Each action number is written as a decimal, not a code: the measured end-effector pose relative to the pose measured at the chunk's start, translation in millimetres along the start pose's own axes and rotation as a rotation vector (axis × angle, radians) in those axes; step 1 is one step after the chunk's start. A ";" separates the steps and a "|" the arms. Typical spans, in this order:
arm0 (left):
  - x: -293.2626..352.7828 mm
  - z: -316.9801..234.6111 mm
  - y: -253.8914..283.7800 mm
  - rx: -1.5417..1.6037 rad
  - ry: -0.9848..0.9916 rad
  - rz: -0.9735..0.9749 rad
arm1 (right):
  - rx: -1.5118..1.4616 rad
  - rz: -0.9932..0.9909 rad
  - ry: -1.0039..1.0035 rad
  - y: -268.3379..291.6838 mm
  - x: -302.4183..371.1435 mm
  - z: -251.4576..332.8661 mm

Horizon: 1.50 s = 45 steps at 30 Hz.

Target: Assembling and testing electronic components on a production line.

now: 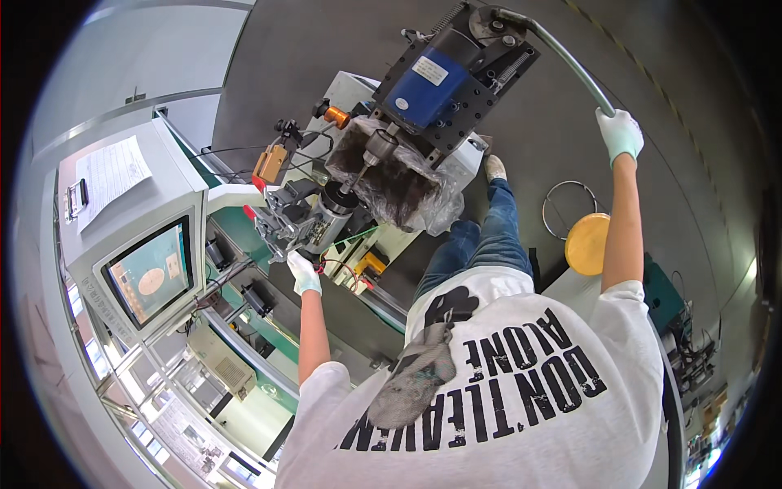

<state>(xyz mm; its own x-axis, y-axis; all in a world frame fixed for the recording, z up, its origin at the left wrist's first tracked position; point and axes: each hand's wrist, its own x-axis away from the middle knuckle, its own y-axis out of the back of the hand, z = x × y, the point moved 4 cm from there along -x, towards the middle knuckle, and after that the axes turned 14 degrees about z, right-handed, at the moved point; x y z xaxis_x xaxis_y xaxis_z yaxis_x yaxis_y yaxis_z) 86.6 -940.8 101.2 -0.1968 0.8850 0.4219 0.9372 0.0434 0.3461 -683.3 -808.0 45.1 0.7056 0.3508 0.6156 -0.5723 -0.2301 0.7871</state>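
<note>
At upper right, a white-gloved right hand grips the bent silver metal lever; the white-gloved left hand meets a grey metal fixture (fingertips unclear, can't tell its grip).

At the right of the frame, the right hand (in a white glove) is gripping the end of a long metal lever, which is curving down from the drilling machine at the top. A blue motor is sitting there, and a drill chuck is pointing down toward a metal cylinder at centre-left. Below it, the left hand, also gloved, is touching the clamp. A screen is glowing at far left; a yellow stool is standing right of centre.
</note>
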 end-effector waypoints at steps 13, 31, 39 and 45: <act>-19.6 15.0 23.6 -0.087 -0.009 0.038 | -0.044 -0.002 0.013 -7.3 9.3 0.3; -35.9 37.8 46.1 0.127 -0.022 0.073 | 0.287 -0.248 0.167 51.1 -91.4 38.1; -30.5 21.0 -0.2 -1.002 -0.278 0.226 | 0.246 -0.526 0.392 9.0 -16.1 37.8; -33.8 -23.8 22.7 -0.887 -0.210 0.127 | -0.713 0.119 1.183 -137.2 227.5 143.1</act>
<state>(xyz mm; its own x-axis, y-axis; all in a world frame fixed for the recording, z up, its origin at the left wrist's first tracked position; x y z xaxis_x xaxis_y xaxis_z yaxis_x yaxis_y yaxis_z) 107.6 -980.8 114.7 0.0298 0.9286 0.3700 0.3668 -0.3545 0.8601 -384.5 -826.5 82.6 0.0736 0.9973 -0.0035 -0.9439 0.0708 0.3225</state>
